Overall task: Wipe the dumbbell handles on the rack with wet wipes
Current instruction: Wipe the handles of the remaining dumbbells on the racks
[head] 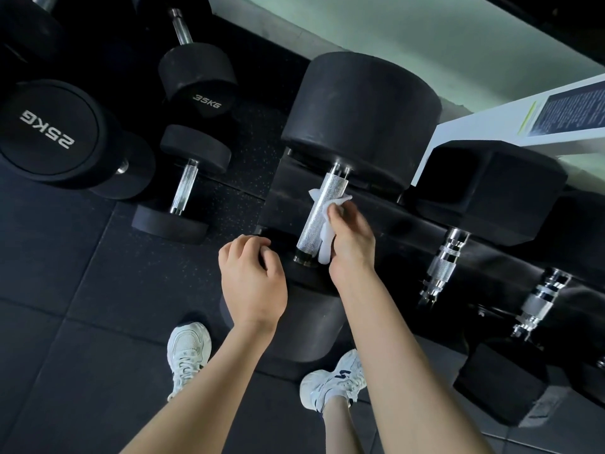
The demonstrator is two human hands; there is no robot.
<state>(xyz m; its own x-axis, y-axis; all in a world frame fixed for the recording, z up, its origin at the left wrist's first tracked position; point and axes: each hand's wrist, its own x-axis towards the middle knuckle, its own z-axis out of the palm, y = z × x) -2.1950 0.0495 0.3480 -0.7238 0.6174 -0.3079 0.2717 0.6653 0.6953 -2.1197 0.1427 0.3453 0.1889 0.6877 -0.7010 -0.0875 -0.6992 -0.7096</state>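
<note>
While the right hand (352, 240) pinches the limp wet wipe (324, 247) round the knurled handle (319, 208), the left hand (252, 273) rests empty; the heavy dumbbell (360, 109) should sit firm

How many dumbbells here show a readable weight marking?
2: the 25KG dumbbell at far left and the 35KG dumbbell upper left. Other dumbbells' end faces are turned away, so more may be hidden.

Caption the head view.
Right hand grips a wet wipe against a racked dumbbell's knurled handle; left hand, loosely curled, holds nothing.
</note>
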